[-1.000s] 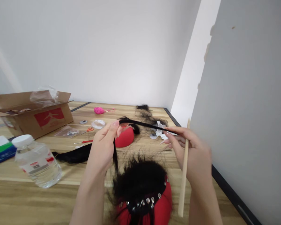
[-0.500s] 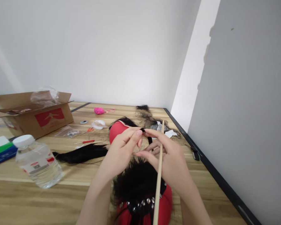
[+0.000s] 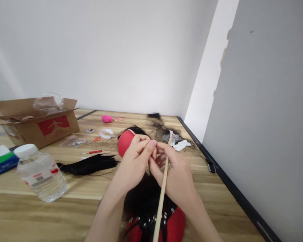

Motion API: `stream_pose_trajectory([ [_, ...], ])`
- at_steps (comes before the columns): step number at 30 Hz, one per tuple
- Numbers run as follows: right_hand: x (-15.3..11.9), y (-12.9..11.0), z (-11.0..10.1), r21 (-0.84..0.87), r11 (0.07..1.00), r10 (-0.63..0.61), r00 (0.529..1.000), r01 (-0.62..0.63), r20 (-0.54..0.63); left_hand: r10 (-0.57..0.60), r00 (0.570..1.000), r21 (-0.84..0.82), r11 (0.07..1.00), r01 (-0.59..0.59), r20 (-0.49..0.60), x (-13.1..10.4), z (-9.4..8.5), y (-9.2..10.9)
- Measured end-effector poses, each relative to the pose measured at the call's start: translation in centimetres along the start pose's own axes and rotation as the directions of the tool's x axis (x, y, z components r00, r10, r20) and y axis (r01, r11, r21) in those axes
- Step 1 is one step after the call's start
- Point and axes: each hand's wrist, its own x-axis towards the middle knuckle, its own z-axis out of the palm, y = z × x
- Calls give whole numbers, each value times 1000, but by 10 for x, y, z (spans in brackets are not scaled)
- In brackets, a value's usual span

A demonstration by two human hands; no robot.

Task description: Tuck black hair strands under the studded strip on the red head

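Note:
My left hand [image 3: 136, 161] is closed, its thumb and forefinger pinched on a strand of black hair, of which only a dark speck shows. The fingertips of my right hand [image 3: 176, 171] meet them at the same spot. A thin pale wooden stick [image 3: 163, 191] slants through the crook of my right thumb, its far end pointing away. Below both hands sits a red rounded form [image 3: 175, 225], partly covered by black hair [image 3: 141, 198] and a row of shiny metal pins [image 3: 151, 220]. The exact pinch point is mostly hidden by fingers.
A second red form [image 3: 125, 143] with black hair stands behind my left hand. Leftward are a black hair bundle [image 3: 91, 164], a red-handled tool [image 3: 95, 152], orange scissors [image 3: 97, 138], a water bottle [image 3: 41, 178] and a cardboard box [image 3: 47, 127]. White tissue [image 3: 181, 145] lies right.
My right hand has moved slightly left and its fingers have drawn in against my left fingertips. The stick has shifted left with it. The dark strand seen between the fingers is now mostly covered.

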Motion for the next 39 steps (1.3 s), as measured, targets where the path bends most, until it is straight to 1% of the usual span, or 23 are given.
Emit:
stream_pose_trajectory([
  [3,0,1,3,-55,998,-27,999,25,-35,14,1000,-4,1000,-14,2,-1,0,1],
  [5,1,2,4,-64,997,-43,999,41,-32,33,999,-2,999,-33,6,-1,0,0],
  [8,2,3,4,-49,997,-53,998,52,-21,41,999,-3,999,-41,-3,0,0,-1],
  [12,3,5,3,13,999,-45,999,45,5,56,998,-29,998,-57,-41,0,-2,-2],
  [14,4,6,2,32,999,-24,1000,24,14,75,995,-76,994,-80,-65,-1,-3,-2],
  [17,5,9,1,10,1000,2,1000,-2,13,95,991,-189,976,-111,-91,-1,-3,-1],
  [21,8,15,-4,-18,1000,23,1000,-23,-9,62,992,-360,928,-98,-108,-1,-1,0],
  [23,9,18,-8,-21,999,32,999,-33,-35,46,990,-384,919,-93,-130,-1,0,-1],
  [26,12,23,-14,-53,997,60,995,-65,-81,31,983,-325,942,-89,-179,0,-1,-2],
  [28,13,28,-17,-45,993,102,989,-107,-104,22,978,-265,961,-77,-206,0,-2,-3],
  [31,15,34,-18,81,985,162,971,-150,-174,38,975,-120,991,-66,-217,0,-6,-3],
  [33,15,35,-17,156,980,162,960,-128,-230,71,975,-7,997,-74,-209,1,-7,-3],
  [35,13,31,-17,177,981,121,958,-76,-260,93,978,72,994,-80,-189,1,-7,-2],
  [37,11,23,-16,208,978,69,973,-22,-221,93,984,110,991,-77,-154,1,-6,-2],
  [39,8,13,-16,286,958,20,994,11,-107,87,991,117,990,-75,-98,2,-5,-2],
])
